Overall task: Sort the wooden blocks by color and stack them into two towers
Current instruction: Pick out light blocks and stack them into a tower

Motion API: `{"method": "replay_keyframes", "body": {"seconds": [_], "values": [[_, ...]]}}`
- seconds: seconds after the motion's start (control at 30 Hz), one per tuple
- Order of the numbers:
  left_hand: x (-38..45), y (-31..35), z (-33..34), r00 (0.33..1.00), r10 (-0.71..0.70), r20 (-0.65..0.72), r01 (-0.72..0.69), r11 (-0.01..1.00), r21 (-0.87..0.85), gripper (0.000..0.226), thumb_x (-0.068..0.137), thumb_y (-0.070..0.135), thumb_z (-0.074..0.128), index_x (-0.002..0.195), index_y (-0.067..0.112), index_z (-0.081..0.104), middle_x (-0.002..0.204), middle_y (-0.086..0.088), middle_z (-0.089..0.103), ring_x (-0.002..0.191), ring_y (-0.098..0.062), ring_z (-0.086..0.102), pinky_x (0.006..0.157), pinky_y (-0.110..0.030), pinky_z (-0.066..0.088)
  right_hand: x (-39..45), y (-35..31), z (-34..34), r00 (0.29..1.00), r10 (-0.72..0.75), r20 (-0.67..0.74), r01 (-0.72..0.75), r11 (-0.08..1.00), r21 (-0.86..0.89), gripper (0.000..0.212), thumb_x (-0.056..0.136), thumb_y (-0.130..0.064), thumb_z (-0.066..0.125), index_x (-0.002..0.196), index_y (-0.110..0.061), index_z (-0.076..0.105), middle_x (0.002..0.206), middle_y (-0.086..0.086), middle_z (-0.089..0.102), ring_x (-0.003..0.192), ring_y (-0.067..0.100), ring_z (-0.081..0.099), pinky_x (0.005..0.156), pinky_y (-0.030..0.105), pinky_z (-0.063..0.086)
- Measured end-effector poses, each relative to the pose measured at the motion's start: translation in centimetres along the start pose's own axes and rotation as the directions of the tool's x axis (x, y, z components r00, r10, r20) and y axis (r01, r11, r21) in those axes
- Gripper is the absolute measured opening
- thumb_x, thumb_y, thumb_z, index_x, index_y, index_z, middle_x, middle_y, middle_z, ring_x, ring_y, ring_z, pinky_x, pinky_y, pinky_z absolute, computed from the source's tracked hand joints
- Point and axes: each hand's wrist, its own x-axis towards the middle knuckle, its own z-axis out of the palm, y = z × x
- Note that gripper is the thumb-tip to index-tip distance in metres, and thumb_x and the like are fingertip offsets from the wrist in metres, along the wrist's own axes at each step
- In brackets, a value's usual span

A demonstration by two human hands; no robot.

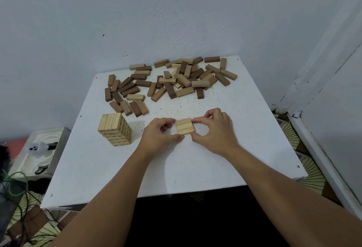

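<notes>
Inspection, from largest item to smallest. The square white painted table stands against a pale wall and carries all the work. Across its far half lies a loose scatter of dark brown and pale wooden blocks, unsorted, well apart from both hands. At the near left stands a finished-looking tower of pale numbered wooden blocks, upright and several layers high.

Between the hands, at mid-table, lies a flat row of three pale wooden blocks, side by side and touching, long axes running left to right. The left hand has its fingers curled, thumb and fingertips pinching the row's left ends. The right hand is likewise curled, pinching the right ends.

Judgement: the tower lies to the left of the row, nearer the left hand; any transfer goes leftward, with both hands squeezing inward along the long axes so the three stay together.
</notes>
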Motion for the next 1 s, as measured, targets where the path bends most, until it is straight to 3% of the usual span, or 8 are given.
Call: {"method": "replay_keyframes", "body": {"seconds": [0.4, 0.73, 0.83, 1.0], "values": [[-0.03, -0.16, -0.06, 1.0, 0.002, 0.005, -0.001, 1.0, -0.026, 0.061, 0.069, 0.028, 0.096, 0.125, 0.027, 0.071, 0.109, 0.005, 0.063, 0.103, -0.011, 0.059, 0.091, -0.024, 0.05, 0.01, 0.04, 0.04, 1.0, 0.001, -0.001, -0.001, 1.0, 0.001, 0.046, 0.08, -0.064, 0.071, 0.121, -0.043, 0.068, 0.111, -0.012, 0.037, 0.107, 0.011, 0.039, 0.104, 0.03, 0.034], [0.13, -0.11, 0.04, 1.0, 0.001, 0.012, -0.001, 1.0, -0.009, 0.056, 0.071, 0.027, 0.094, 0.124, 0.027, 0.073, 0.109, 0.008, 0.061, 0.104, -0.008, 0.058, 0.093, -0.021, 0.047, 0.34, -0.02, 0.0, 0.997, 0.025, 0.077, -0.021, 0.999, -0.043, 0.069, 0.078, -0.069, 0.059, 0.142, -0.046, 0.054, 0.113, -0.013, 0.033, 0.11, 0.013, 0.035, 0.111, 0.036, 0.032], [0.06, -0.03, -0.08, 1.0, -0.002, 0.02, 0.002, 1.0, -0.019, 0.059, 0.071, 0.025, 0.095, 0.126, 0.026, 0.072, 0.109, 0.007, 0.06, 0.104, -0.008, 0.058, 0.092, -0.021, 0.046, 0.22, 0.02, -0.03, 0.998, 0.022, 0.058, -0.021, 1.0, -0.014, 0.062, 0.078, -0.065, 0.067, 0.136, -0.044, 0.058, 0.114, -0.012, 0.034, 0.112, 0.013, 0.037, 0.111, 0.035, 0.032], [-0.03, 0.2, -0.24, 0.999, -0.01, 0.037, 0.011, 0.999, -0.031, 0.063, 0.069, 0.025, 0.096, 0.127, 0.027, 0.071, 0.11, 0.006, 0.061, 0.104, -0.01, 0.058, 0.09, -0.021, 0.047, 0.11, 0.14, -0.04, 0.999, 0.027, 0.018, -0.028, 0.998, 0.049, 0.045, 0.072, -0.063, 0.076, 0.107, -0.04, 0.058, 0.111, -0.01, 0.038, 0.11, 0.015, 0.04, 0.104, 0.032, 0.037]]}}
